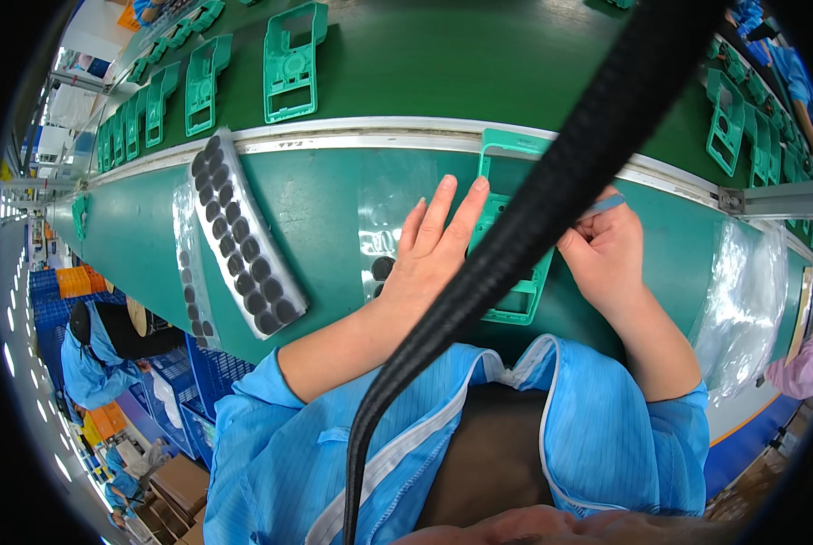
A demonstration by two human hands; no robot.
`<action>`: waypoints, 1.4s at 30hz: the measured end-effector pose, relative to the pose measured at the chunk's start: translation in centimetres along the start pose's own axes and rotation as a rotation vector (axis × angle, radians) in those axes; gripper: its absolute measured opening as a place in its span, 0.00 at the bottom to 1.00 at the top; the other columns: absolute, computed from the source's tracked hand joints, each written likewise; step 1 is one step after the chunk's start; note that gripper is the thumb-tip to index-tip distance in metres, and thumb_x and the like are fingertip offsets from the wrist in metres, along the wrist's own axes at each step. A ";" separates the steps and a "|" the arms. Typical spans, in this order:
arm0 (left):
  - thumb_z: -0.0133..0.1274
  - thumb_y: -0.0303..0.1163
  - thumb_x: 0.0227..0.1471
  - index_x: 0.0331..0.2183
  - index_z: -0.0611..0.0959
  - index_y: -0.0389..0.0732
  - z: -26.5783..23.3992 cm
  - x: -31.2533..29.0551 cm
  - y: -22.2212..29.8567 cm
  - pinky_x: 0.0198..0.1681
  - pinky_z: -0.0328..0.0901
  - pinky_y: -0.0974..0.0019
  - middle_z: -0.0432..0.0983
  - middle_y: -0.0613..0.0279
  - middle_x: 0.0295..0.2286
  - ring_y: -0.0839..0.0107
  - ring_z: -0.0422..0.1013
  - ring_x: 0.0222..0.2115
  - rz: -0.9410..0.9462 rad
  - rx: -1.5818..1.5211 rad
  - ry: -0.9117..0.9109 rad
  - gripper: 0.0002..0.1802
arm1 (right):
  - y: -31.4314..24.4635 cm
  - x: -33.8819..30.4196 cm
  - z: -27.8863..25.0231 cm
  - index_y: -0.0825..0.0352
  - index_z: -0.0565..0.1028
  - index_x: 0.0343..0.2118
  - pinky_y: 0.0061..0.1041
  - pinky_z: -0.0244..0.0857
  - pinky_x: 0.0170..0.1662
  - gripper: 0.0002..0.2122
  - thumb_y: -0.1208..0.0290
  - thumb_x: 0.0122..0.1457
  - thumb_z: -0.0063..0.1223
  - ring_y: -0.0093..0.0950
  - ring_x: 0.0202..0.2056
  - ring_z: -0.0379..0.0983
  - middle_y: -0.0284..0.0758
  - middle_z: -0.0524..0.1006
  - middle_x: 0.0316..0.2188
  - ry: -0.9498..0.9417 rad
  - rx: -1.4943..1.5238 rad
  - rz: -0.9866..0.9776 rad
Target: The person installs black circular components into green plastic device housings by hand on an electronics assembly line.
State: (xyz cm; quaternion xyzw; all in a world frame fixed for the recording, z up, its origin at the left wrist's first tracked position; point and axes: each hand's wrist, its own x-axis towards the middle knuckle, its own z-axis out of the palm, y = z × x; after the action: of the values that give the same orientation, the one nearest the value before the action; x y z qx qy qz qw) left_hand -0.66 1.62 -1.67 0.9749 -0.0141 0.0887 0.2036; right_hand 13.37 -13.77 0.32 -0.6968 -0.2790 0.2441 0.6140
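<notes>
On the green work surface before me lies a green plastic housing [513,309], partly hidden by a black cable. My left hand [425,259] rests palm down with its fingers stretched out, the fingertips at the housing's left edge. Beneath and beside that hand lies a clear sheet [375,218] with a few black round pads [383,268]. My right hand [606,245] is closed to the right of the housing, gripping a thin grey-blue tool [604,205]; its working end is hidden behind the cable. Whether the tool touches the housing cannot be seen.
A thick black cable [515,218] crosses the view. Sheets of black round pads [243,245] lie at left, clear plastic film [743,291] at right. Beyond a metal rail [379,132], a green belt [443,64] carries several green housings [293,64]. Blue crates [175,400] stand lower left.
</notes>
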 end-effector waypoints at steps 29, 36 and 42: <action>0.56 0.21 0.35 0.37 0.73 0.43 -0.4 0.5 -0.3 0.52 0.49 0.45 0.49 0.43 0.57 0.40 0.43 0.58 0.049 -0.175 0.112 0.21 | 0.5 -0.2 0.1 0.69 0.65 0.29 0.12 0.59 0.21 0.09 0.84 0.50 0.55 0.11 0.22 0.67 0.31 0.73 0.22 0.011 -0.004 -0.048; 0.55 0.22 0.37 0.36 0.79 0.48 -0.6 0.7 -0.1 0.53 0.48 0.45 0.49 0.46 0.58 0.41 0.41 0.59 0.042 -0.177 0.100 0.18 | 0.7 -0.3 0.1 0.69 0.65 0.30 0.11 0.61 0.23 0.09 0.84 0.50 0.55 0.12 0.23 0.69 0.32 0.74 0.23 0.023 0.035 -0.074; 0.52 0.22 0.40 0.37 0.82 0.56 -0.5 0.8 -0.1 0.55 0.46 0.45 0.49 0.46 0.57 0.41 0.42 0.58 0.052 -0.107 0.122 0.21 | 0.2 -0.2 -0.1 0.68 0.64 0.30 0.10 0.60 0.23 0.09 0.83 0.51 0.55 0.12 0.23 0.68 0.34 0.75 0.24 0.033 0.051 -0.067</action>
State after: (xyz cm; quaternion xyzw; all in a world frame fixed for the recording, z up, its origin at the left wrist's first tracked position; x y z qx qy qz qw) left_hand 0.05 1.90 -1.06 0.9548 -0.0318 0.1522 0.2533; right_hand 13.26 -14.00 0.11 -0.6751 -0.2858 0.2191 0.6439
